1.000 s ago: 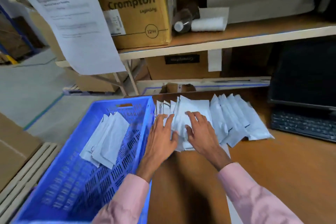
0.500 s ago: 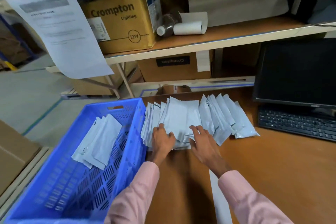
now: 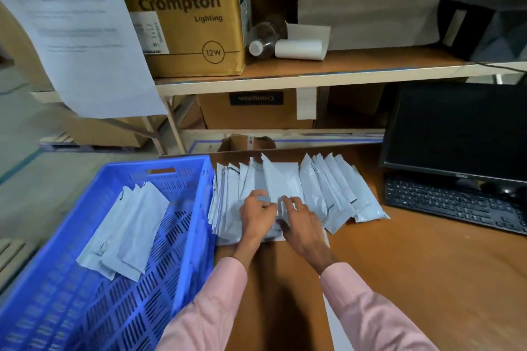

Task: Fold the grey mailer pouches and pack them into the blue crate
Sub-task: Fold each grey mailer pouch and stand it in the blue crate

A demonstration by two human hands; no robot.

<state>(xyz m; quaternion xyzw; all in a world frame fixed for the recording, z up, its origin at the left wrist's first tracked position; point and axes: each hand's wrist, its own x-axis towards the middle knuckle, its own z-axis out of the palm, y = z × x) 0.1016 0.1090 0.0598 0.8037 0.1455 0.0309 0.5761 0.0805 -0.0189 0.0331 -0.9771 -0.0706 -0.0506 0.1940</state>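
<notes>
Dim, soft indoor light; motion blur, wide-angle bending at edges.

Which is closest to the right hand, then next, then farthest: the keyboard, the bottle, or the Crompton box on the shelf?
From the right hand:
1. Keyboard, on the desk to its right, nearest.
2. Bottle, lying on the shelf above, straight behind the hand.
3. Crompton box, on the same shelf, left of the bottle, farthest.

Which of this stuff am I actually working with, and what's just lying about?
In the job:
- grey mailer pouches on the table
- pouches already in the crate
- blue crate
- left hand and right hand, both gripping pouches

Lying about:
- Crompton box
- plastic bottle
- paper roll
- monitor
- keyboard
- hanging printed sheet
</notes>
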